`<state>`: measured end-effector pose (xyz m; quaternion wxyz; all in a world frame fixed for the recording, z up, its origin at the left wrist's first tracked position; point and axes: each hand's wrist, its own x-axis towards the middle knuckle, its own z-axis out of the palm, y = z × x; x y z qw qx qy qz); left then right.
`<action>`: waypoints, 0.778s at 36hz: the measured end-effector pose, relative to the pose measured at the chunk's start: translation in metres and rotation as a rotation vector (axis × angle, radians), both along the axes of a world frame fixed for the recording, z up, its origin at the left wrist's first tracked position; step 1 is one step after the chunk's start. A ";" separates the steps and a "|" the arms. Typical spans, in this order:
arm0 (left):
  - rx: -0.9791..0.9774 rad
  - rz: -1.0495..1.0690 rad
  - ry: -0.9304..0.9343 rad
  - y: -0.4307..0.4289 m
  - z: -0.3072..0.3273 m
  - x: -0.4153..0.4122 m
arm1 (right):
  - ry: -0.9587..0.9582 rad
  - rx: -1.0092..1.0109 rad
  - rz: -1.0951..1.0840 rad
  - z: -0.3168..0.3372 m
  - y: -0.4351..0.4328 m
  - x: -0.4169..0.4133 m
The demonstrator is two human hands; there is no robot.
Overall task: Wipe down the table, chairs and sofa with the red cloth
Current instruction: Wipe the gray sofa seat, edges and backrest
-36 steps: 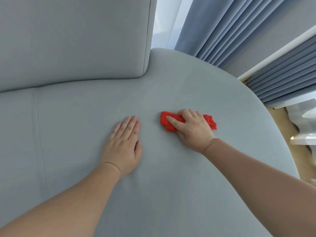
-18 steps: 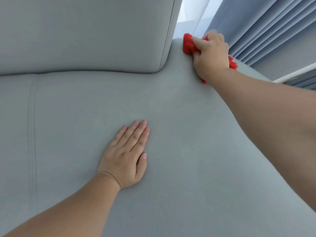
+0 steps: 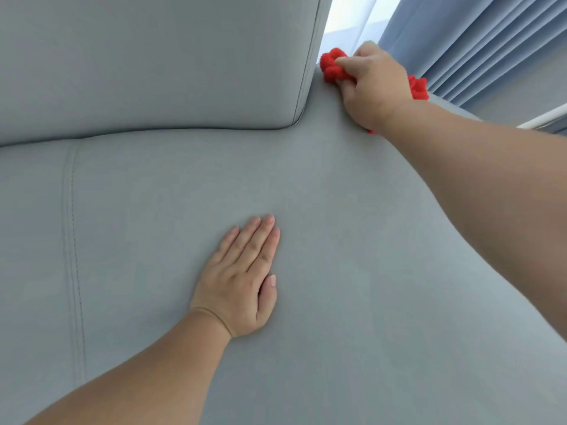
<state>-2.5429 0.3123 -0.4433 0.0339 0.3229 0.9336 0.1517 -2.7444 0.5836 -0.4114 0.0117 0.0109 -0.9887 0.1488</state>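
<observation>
- The fluffy, bunched-up red cloth (image 3: 333, 67) lies at the far corner of the pale grey fabric sofa seat (image 3: 337, 240), just beside the end of the grey padded back cushion (image 3: 153, 62).
- It looks light, soft and limp. It should crumple to any shape, grip the fabric rather than slide, and stand up to firm pressing.
- A wad like this is probably best held over its middle with the palm on top, so that no loose end trails or folds under during a stroke.
- The right hand (image 3: 374, 87) grips it that way. The fingers are curled round the bundle and press it onto the seat, and red tufts show past both sides of the hand.
- The left hand (image 3: 239, 283) lies flat on the seat, well apart from the cloth. Its fingers are straight and together and it holds nothing. It seems to be bracing the reach.
- A blue-grey pleated curtain (image 3: 475, 41) hangs behind the corner, near the cloth, and a wide stroke could brush it.
</observation>
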 end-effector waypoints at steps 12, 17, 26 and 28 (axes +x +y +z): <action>-0.023 0.000 -0.019 0.002 0.011 0.001 | -0.012 0.016 0.191 0.006 -0.045 0.092; -0.059 0.014 -0.073 0.004 0.022 0.007 | -0.013 -0.019 0.207 0.008 -0.058 0.149; -0.033 0.047 -0.082 -0.015 0.044 0.034 | -0.012 -0.056 0.199 0.012 -0.082 0.226; -0.046 0.062 -0.100 -0.025 0.044 0.048 | -0.017 -0.067 0.196 0.012 -0.088 0.243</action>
